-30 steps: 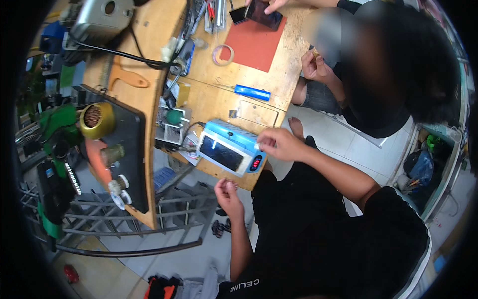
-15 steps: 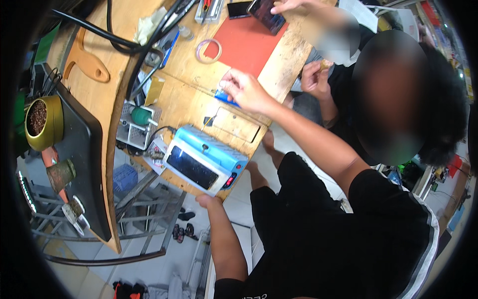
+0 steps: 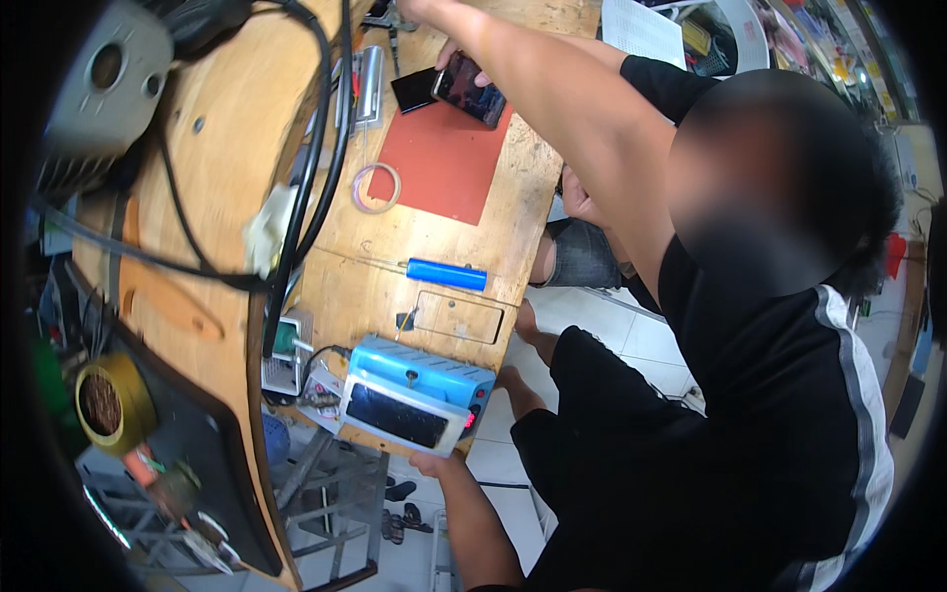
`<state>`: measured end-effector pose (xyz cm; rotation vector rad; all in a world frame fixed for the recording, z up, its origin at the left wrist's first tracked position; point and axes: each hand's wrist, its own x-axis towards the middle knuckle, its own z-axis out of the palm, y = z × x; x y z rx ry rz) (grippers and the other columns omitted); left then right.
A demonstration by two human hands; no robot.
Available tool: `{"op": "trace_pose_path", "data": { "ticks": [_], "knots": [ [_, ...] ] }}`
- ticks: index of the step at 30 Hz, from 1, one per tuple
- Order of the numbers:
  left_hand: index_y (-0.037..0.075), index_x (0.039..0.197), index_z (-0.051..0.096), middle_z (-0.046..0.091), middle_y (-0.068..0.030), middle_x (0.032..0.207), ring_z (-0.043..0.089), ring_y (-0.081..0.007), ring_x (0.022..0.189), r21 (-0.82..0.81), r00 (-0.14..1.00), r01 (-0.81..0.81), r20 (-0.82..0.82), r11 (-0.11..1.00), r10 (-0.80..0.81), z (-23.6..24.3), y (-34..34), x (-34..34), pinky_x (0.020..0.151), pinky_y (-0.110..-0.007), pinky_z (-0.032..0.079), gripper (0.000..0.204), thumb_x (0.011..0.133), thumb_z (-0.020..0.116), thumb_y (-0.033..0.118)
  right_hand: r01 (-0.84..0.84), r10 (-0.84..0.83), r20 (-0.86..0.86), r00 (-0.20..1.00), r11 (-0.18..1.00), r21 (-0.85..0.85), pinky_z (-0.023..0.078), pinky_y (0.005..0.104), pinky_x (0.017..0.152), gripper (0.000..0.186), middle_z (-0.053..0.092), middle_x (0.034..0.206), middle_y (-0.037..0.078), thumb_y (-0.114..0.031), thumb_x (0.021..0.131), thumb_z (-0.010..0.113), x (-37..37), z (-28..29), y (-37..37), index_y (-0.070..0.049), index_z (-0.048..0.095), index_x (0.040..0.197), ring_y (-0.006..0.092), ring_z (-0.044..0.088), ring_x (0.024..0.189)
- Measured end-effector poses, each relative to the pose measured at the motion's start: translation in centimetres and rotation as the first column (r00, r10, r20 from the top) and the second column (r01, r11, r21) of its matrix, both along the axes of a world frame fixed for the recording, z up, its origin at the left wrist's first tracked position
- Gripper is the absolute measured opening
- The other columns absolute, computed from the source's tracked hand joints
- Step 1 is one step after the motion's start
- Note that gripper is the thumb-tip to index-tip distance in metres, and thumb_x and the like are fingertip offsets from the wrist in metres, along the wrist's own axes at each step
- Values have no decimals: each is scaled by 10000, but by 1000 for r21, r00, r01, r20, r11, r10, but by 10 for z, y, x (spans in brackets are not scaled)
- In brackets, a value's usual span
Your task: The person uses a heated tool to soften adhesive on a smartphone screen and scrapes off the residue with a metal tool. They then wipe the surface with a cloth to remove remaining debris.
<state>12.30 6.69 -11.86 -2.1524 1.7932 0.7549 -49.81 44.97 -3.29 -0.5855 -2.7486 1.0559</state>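
Observation:
My left hand (image 3: 434,462) is at the table's front edge, touching or just under a blue machine (image 3: 424,370) with a white-framed phone screen (image 3: 395,412) on top; its fingers are mostly hidden. My right arm stretches across the upper bench, with my right hand (image 3: 410,8) cut by the top of the frame beside small dark items, fingers unclear. Below that arm, a co-worker's hand (image 3: 478,77) holds a dark phone (image 3: 464,97) over a red mat (image 3: 434,173), beside a second black phone (image 3: 412,91). A tape roll (image 3: 377,187) and blue-handled tool (image 3: 444,274) lie nearer.
A wooden shelf (image 3: 217,118) on the left carries black cables, a metal appliance (image 3: 94,118) and a yellow pot (image 3: 113,405). Small trays (image 3: 360,89) stand on the bench (image 3: 335,306). The co-worker sits at the right side, another hand (image 3: 577,197) under my arm.
My right hand has moved from the blue machine, past the blue-handled tool, up to the far end of the bench. My left hand has risen to the bench's front edge. The view has shifted.

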Motion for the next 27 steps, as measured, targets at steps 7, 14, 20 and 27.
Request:
{"op": "trace_pose_path", "data": {
  "ticks": [7, 14, 20, 27],
  "knots": [
    [4, 1212, 613, 720, -256, 1188, 752, -396, 1035, -97, 987, -29, -158, 995, 13, -15, 7, -2, 853, -485, 653, 459, 933, 734, 347, -126, 120, -154, 981, 992, -27, 561, 481, 890, 199, 749, 1107, 225, -203, 900, 675, -26, -6, 56, -54, 759, 1002, 388, 722, 1044],
    [3, 1207, 615, 721, -257, 1189, 750, -399, 1039, -164, 992, 10, -124, 986, -31, -33, 8, -14, 858, -488, 647, 438, 941, 712, 338, -154, 214, -230, 949, 956, 251, 587, 503, 854, 140, 757, 1017, 230, -178, 912, 674, -49, -35, 54, -92, 779, 948, 417, 736, 978],
    [3, 1203, 618, 722, -258, 1189, 748, -402, 1042, -171, 994, 30, -98, 985, -47, -39, 7, -17, 863, -490, 643, 421, 949, 692, 330, -133, 162, -162, 973, 975, 179, 583, 511, 848, 132, 768, 981, 215, -184, 894, 680, -34, -24, 52, -99, 779, 871, 405, 743, 978],
    [3, 1199, 620, 723, -259, 1190, 746, -406, 1045, -176, 994, 50, -82, 983, -66, -42, 8, -25, 869, -493, 637, 403, 957, 670, 321, -34, 43, -146, 988, 998, 58, 587, 509, 825, 177, 772, 986, 201, -181, 920, 625, -39, -20, 48, -101, 776, 873, 400, 745, 958]
  ]
}}
